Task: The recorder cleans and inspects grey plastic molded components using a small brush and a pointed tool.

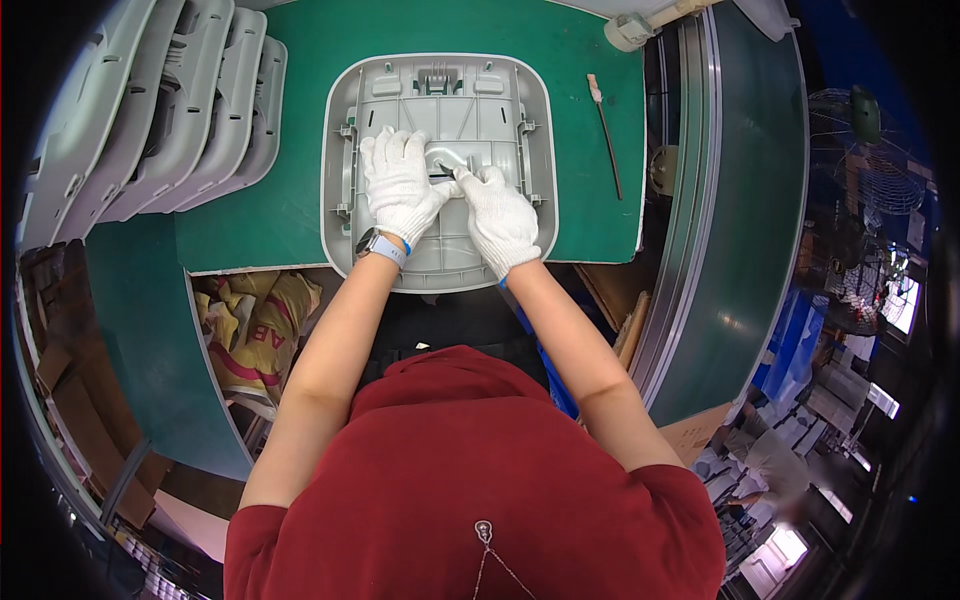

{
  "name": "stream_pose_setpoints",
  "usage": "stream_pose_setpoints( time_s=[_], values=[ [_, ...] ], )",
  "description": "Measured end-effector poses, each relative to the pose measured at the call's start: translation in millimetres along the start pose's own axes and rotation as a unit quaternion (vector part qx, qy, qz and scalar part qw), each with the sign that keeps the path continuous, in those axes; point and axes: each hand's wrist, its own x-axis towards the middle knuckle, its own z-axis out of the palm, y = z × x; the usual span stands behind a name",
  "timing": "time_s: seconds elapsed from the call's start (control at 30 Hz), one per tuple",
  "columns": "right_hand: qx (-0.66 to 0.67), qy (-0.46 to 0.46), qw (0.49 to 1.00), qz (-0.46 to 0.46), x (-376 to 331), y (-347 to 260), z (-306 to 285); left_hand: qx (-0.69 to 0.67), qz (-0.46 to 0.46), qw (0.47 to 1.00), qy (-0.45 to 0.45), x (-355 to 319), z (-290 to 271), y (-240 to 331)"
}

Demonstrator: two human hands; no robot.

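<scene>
Here in the head view, the grey plastic shell (490,122) sits on the green counter (250,232), ribbed inner side up, its near edge jutting past the counter's front. Both white-gloved hands are right in the middle of it! The left hand (398,190), with a watch (381,246) at its wrist, lies over the shell's left half, its fingers (392,150) nearly straight, side by side and pointing to the far edge, wrapped around nothing that I can see. Its thumb reaches across toward the right hand (498,215), and the two come together just below a curved raised form. Over on the right, the fingers are bent inward, tips down at the shell's centre, beside a small dark sliver (441,174); from here I can't make out whether they pinch it or whether it's a slot in the plastic. So the shell is directly under both sets of fingers, spreading out beyond them all round. Off to the left stands a row of grey frames (190,115); to the right lies a thin dark rod (609,145) with a pale tip.
</scene>
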Motion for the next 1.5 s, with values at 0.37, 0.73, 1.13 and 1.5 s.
stream_pose_setpoints(
  time_s=[0.37, 0.73, 1.13, 1.5],
  values=[
    [0.213, 0.287, 0.927, 0.11, -28.8, 54.9, -37.9, -0.028, 0.074, 0.995, 0.059, 10.4, -11.8, -11.0],
    [-0.065, 0.194, 0.967, 0.154, 19.9, 189.1, -37.6, -0.005, 0.126, 0.985, 0.12, 33.4, -20.8, -18.1],
    [0.242, 0.086, 0.966, -0.023, 40.4, 158.6, -76.6, 0.034, 0.117, 0.99, 0.07, 19.2, -4.6, 16.5],
    [0.167, 0.063, 0.979, -0.097, 48.9, 163.0, -68.7, 0.032, 0.116, 0.99, 0.08, 21.7, 5.3, 14.3]
  ],
)
